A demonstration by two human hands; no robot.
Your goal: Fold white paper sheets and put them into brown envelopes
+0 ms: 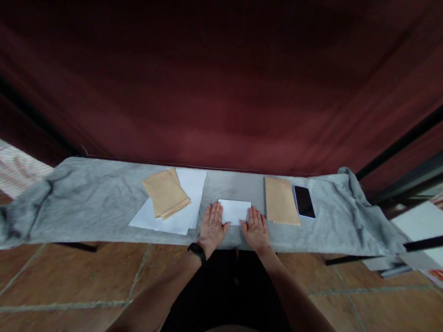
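A small white sheet of paper (235, 210), perhaps folded, lies flat on the grey cloth in front of me. My left hand (212, 227) rests flat at its left edge, fingers stretched out. At the right edge my right hand (255, 227) also lies flat with its fingers extended. To the left, brown envelopes (165, 192) sit on top of larger white paper sheets (193, 189). Just right of my right hand is a stack of brown envelopes (281, 200).
A phone (304, 201) with a dark screen lies right of the envelope stack. The grey cloth (100, 197) covers a narrow bench or table, bunched at both ends. A dark red panel (215, 99) rises behind it. White boards (429, 230) stand low at the right.
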